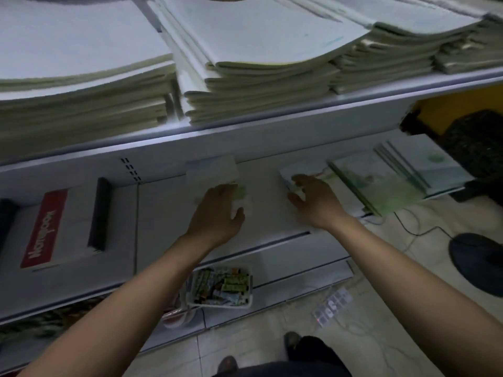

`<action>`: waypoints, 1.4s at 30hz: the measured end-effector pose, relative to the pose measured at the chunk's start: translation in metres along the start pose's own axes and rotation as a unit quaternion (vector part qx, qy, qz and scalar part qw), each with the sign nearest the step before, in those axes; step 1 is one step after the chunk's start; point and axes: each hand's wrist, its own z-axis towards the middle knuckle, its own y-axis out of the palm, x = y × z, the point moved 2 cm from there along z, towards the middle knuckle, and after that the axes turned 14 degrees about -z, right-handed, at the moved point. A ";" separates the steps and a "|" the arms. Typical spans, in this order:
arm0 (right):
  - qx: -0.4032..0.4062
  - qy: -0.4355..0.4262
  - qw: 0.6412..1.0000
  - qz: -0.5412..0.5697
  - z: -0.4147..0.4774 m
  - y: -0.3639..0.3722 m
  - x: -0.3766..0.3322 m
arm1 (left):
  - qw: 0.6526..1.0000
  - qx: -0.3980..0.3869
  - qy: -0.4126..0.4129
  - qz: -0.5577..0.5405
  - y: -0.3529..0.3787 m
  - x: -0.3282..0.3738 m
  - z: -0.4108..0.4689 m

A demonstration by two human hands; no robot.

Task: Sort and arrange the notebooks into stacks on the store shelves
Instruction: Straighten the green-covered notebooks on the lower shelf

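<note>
Your two bare forearms reach out from the bottom of the view toward the middle shelf [163,208], above your dark shoes [228,363] on the tiled floor. Your left hand [217,213] grips a small white notebook [239,200] with green print, thumb curled round its near edge and fingers over the top; motion blur hides the finer detail. Just beyond that hand a white block [211,170] sits against the back of the shelf.

Your right hand [315,202] lies to the right of the left, apart from it. Its fingertips are on the near left corner of a pale notebook [302,170] that lies flat on the shelf, and its thumb is spread away. You cannot tell whether it grips the cover or merely rests on it.

Just right of this hand lies a green-covered stack [381,189], and beyond that another stack of pale notebooks [427,164] at the shelf's end. Far left of your left hand a notebook with a red band [45,229] lies flat beside a black spine [99,213]. Above both hands the upper shelf carries tall stacks of white notebooks [258,50].

Below your left wrist, a white basket [217,305] of small packets stands on the lowest shelf. Below your right forearm a power strip [330,306] lies on the floor.
</note>
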 end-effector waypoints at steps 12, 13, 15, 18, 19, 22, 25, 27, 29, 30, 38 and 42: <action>-0.042 0.067 0.997 0.013 -0.005 -0.011 0.112 | 0.777 0.081 -0.308 -0.543 0.135 0.100 0.052; -0.041 0.065 0.997 0.024 -0.005 -0.008 0.116 | 0.755 0.093 -0.321 -0.565 0.141 0.106 0.057; -0.038 0.061 0.997 0.037 -0.004 -0.005 0.123 | 0.740 0.132 -0.337 -0.567 0.146 0.115 0.065; -0.043 0.042 0.997 0.053 0.001 -0.007 0.128 | 0.729 0.167 -0.365 -0.554 0.145 0.114 0.072; -0.047 0.038 0.997 0.058 0.003 -0.008 0.129 | 0.722 0.167 -0.369 -0.560 0.144 0.114 0.073; -0.073 0.028 0.994 0.076 0.006 -0.010 0.132 | 0.738 0.136 -0.372 -0.546 0.146 0.119 0.075; -0.093 0.022 0.991 0.097 0.010 -0.012 0.138 | 0.793 0.111 -0.331 -0.499 0.147 0.129 0.071; -0.076 0.033 0.984 0.159 0.010 -0.015 0.137 | 0.836 0.128 -0.271 -0.460 0.142 0.138 0.061; -0.061 0.058 0.952 0.294 0.011 -0.022 0.134 | 0.859 0.155 -0.222 -0.434 0.132 0.147 0.047; -0.062 0.059 0.929 0.360 0.012 -0.025 0.132 | 0.877 0.171 -0.194 -0.406 0.127 0.149 0.040; -0.045 0.013 0.881 0.471 0.004 -0.015 0.105 | 0.897 0.237 -0.067 -0.367 0.131 0.135 0.023; -0.054 0.010 0.880 0.472 0.000 -0.004 0.097 | 0.860 0.258 -0.092 -0.429 0.144 0.133 0.018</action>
